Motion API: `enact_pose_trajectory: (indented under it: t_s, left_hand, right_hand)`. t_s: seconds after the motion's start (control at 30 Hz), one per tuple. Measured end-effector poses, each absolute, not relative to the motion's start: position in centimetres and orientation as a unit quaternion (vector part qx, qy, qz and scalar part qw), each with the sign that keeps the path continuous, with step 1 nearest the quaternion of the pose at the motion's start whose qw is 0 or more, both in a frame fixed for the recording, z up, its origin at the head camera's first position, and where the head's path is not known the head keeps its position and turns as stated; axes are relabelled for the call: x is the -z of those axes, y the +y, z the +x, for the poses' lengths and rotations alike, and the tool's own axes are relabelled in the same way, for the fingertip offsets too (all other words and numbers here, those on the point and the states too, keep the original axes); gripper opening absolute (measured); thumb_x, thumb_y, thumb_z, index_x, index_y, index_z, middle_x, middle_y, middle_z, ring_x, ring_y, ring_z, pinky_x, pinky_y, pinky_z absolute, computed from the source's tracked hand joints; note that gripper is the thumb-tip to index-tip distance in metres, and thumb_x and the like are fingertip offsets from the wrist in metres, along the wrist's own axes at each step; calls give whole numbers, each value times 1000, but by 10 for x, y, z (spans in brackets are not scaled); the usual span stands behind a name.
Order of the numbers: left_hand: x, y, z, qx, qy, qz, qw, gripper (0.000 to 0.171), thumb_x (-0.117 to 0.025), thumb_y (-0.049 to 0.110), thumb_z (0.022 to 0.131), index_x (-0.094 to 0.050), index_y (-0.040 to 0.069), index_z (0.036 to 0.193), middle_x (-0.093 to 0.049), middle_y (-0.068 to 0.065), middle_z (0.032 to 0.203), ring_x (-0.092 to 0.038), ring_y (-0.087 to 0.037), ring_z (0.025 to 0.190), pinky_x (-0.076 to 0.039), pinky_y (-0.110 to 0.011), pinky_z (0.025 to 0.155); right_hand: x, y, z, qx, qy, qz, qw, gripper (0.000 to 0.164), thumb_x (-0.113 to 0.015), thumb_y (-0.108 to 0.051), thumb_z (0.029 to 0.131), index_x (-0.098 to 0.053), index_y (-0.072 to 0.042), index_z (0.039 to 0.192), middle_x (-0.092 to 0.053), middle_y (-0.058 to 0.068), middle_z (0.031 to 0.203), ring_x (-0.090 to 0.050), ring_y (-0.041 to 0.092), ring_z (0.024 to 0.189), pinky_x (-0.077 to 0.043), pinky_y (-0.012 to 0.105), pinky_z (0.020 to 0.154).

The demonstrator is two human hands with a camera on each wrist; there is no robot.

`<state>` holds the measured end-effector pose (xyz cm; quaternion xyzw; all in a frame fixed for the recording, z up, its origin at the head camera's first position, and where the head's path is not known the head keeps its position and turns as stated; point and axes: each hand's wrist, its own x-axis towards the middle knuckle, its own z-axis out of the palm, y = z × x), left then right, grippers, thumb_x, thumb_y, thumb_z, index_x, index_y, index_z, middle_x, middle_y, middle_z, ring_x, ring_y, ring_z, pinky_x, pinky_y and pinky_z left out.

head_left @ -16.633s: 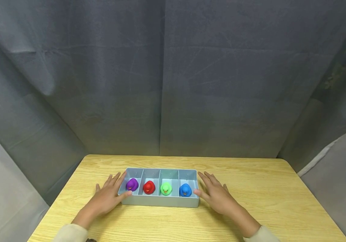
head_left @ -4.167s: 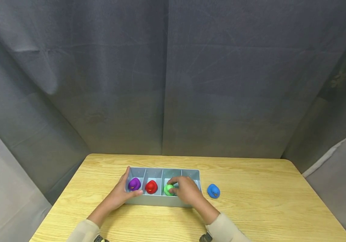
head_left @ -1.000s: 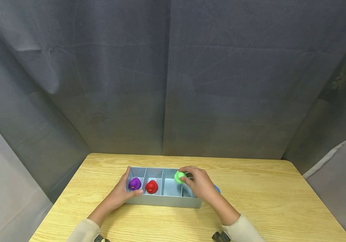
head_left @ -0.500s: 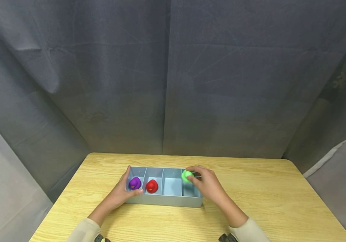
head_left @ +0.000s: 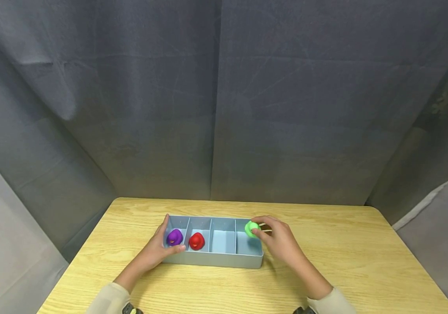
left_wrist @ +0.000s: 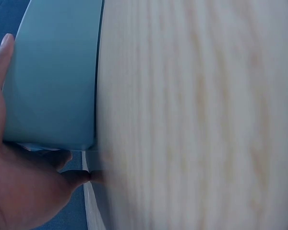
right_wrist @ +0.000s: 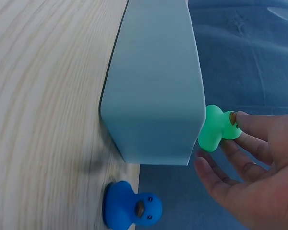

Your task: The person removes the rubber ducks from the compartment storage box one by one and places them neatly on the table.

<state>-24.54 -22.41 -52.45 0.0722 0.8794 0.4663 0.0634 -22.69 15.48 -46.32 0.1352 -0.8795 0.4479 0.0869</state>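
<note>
Plain teal box (left_wrist: 55, 76) is being held at one end by the left hand (left_wrist: 24, 191), thumb set against an edge, other fingers partly hidden round the short end. Most of the view is taken up by pale, streaky, kinda blurry tabletop (left_wrist: 197, 115). Dark blue cloth (left_wrist: 69, 215) can be spotted past the hand.

Head view looking down, wrist views close and sideways, box (head_left: 213, 259) shared

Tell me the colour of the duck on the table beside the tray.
Blue. The duck shows best in the right wrist view.
</note>
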Motion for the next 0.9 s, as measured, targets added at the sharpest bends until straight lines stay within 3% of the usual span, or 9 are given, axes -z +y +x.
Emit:
enact_pose_trajectory:
  t_s: [0.5,0.9]
  left_hand:
    - [525,-224,-245,-463,881,69,66,124,-85,41,85,3,16,167,-2,-23,172,-6,-49,155,-16,-69,120]
    - [526,-225,-247,-464,881,72,63,124,-85,41,84,3,14,167,-2,-24,171,-7,-49,155,-16,-69,120]
  right_hand:
    - [464,187,-222,-431,-891,121,77,30,-71,-13,98,-69,-7,128,-68,10,130,-70,28,112,-60,39,94]
    - [471,211,-218,-422,-892,127,97,30,-70,-11,98,-69,-6,128,-69,11,129,-71,31,112,-59,43,94]
